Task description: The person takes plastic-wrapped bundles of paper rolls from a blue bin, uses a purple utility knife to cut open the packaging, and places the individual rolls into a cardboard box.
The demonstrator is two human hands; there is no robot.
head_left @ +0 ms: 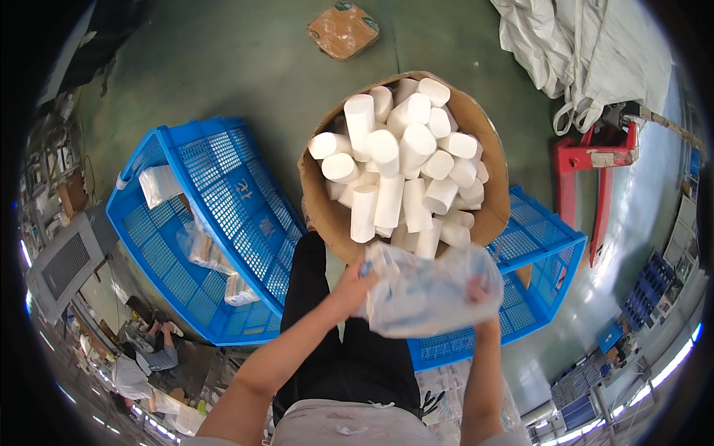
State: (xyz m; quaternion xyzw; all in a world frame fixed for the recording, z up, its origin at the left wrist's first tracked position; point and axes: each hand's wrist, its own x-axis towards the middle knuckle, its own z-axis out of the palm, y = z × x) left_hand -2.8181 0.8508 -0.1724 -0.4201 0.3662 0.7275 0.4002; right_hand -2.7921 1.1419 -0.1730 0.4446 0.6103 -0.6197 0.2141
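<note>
Both hands are gripping a clear plastic bag (431, 290) — left hand (353, 286) and right hand (480, 291) clenching its edges — beside a cardboard drum (497, 201) heaped with white rolls (401, 171).

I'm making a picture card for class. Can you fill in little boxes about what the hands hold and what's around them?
Left hand: grips one edge of a clear plastic bag
Right hand: grips the bag's other edge
In front: round cardboard drum heaped with white rolls
Left side: blue plastic crate holding plastic bags
Floor: green; red pallet jack at right
</note>
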